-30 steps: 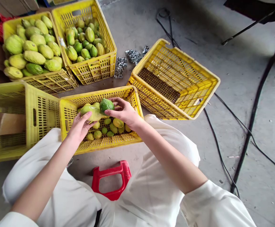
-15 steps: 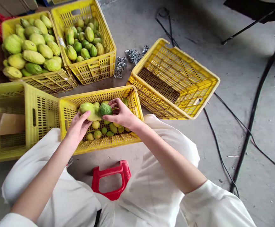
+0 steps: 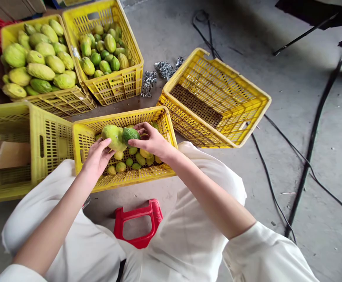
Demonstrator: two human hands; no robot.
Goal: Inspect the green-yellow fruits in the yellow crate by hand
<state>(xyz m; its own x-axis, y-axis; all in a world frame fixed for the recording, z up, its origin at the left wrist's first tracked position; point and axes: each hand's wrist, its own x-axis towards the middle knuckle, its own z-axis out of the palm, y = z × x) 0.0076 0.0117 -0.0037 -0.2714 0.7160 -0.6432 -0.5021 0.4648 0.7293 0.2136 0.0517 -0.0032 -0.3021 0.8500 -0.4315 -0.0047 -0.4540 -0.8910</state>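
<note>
Left crate (image 3: 35,168): yellow, at 9 o'clock of the middle crate (image 3: 124,181) (12 = away from the body); holds some cardboard (image 3: 14,154).
Heaped crate (image 3: 56,102): btw. 10 and 11 o'clock, full w/ big yellow-green fruits (image 3: 40,71).
Left hand (image 3: 96,156): closed round the pale fruit from its 7 o'clock side, thumb on top; fingers underneath partly hidden.
Pale fruit (image 3: 112,137): held above the middle crate, toward its 11 o'clock; prob. firm, moderately heavy for its size. Skin looks shiny, so maybe a bit slippery; best hold is round the widest part, w/ palm support.
Dark fruit (image 3: 130,135): at 3 o'clock of the pale one, apparently touching; smaller, so prob. lighter, stiff; rough-looking skin should give good grip. Take across the middle, w/o digging nails, as skin may bruise.
Small fruits (image 3: 120,167): loose in the middle crate, below both hands; prob. light, would roll easily.
Right hand (image 3: 153,143): gripping the dark fruit from its 3 o'clock side, thumb near 5, fingers near 1; fingertips behind not visible.
Right crate (image 3: 241,90): yellow, at 2 o'clock.
</note>
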